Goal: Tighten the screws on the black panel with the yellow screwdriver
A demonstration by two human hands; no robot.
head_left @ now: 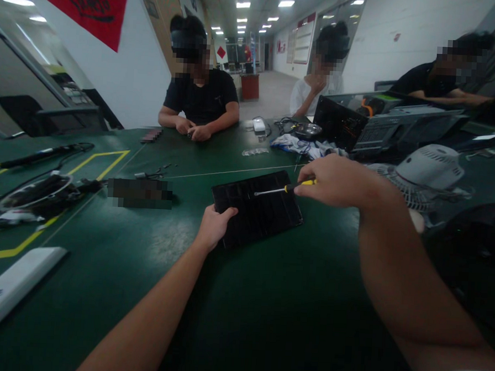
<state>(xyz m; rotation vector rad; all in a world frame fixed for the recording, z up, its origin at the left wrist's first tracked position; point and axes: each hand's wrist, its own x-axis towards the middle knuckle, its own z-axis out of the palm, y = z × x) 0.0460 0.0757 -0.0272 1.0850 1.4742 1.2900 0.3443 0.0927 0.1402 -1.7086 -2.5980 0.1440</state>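
Observation:
A flat black rectangular panel (pixel 266 219), perhaps an electronic device's casing, rests at a slant on the green table (pixel 291 298). My left hand (pixel 217 225) grips its left edge, thumb on top and the other fingers hidden beneath. In my right hand (pixel 334 179) is a screwdriver (pixel 272 191) with a yellow and black handle. Its metal shaft points left, over the upper middle of the panel. Whether the tip touches the surface I cannot tell.
A white fan-like appliance (pixel 429 167) and an opened computer case (pixel 393 129) stand at the right. Bundled black cables (pixel 39 194) and a white box (pixel 16 287) lie on the left. Across the table sits a person in black (pixel 200 97); two more people are further right.

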